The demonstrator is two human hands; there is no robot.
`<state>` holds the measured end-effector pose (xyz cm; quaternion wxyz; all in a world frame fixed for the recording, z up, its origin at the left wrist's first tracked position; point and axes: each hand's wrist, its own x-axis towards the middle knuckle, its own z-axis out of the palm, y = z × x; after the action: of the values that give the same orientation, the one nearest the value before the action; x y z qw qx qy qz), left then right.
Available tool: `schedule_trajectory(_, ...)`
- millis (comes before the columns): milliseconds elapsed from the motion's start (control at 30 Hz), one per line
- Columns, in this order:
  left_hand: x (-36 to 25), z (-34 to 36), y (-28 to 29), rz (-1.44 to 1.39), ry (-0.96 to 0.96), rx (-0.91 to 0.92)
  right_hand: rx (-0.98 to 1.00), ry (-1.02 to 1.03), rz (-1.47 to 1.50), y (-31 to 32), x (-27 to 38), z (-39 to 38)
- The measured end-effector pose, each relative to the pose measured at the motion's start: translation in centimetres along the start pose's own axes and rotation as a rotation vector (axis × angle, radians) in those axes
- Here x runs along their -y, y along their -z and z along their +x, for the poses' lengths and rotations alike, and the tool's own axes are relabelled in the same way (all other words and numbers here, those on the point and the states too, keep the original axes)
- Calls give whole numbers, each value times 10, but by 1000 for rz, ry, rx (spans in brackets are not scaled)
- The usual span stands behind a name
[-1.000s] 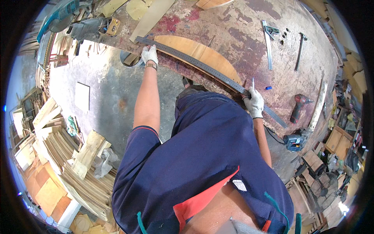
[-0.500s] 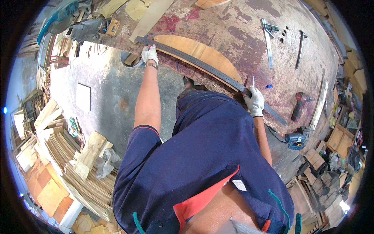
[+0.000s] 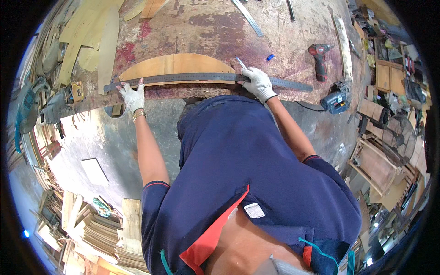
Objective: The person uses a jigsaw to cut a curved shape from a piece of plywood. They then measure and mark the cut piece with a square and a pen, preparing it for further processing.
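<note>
A long dark metal ruler [image 3: 192, 77] lies across a wooden board [image 3: 176, 65] with a curved far edge, near the front of the worktable [image 3: 201, 34]. My left hand [image 3: 133, 97], in a white glove with bare fingertips showing, rests spread on the ruler's left end. Over at the board's right end, my gloved right hand [image 3: 257, 84] grips a slim pen [image 3: 241, 63], its end pointing up and away from me. Fingers of that hand also touch the ruler, which runs on past it to the right. A small blue cap [image 3: 270, 57] lies beyond the right hand.
To the right are a red and black cordless drill [image 3: 319, 62] and a blue power tool [image 3: 336, 98] with a cable at the table's edge. A metal rule [image 3: 247, 17] lies farther back. Pale thin sheets [image 3: 94, 39] cover the far left. Stacked wood strips [image 3: 98, 231] fill the lower left.
The view has turned, so the ruler now looks nearly level. My left hand has gone from the ruler's end to spread fingers on it. The right hand still holds the pen.
</note>
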<state>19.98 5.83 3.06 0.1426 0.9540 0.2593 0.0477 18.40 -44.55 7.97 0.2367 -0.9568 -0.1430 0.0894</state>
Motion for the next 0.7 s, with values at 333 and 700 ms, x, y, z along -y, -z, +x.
schedule_trajectory(333,-3,2,8,-57,65,111,53,-35,35,-3,1,-5)
schedule_trajectory(700,-12,-1,17,-76,77,94,26,53,74,-9,-5,-7)
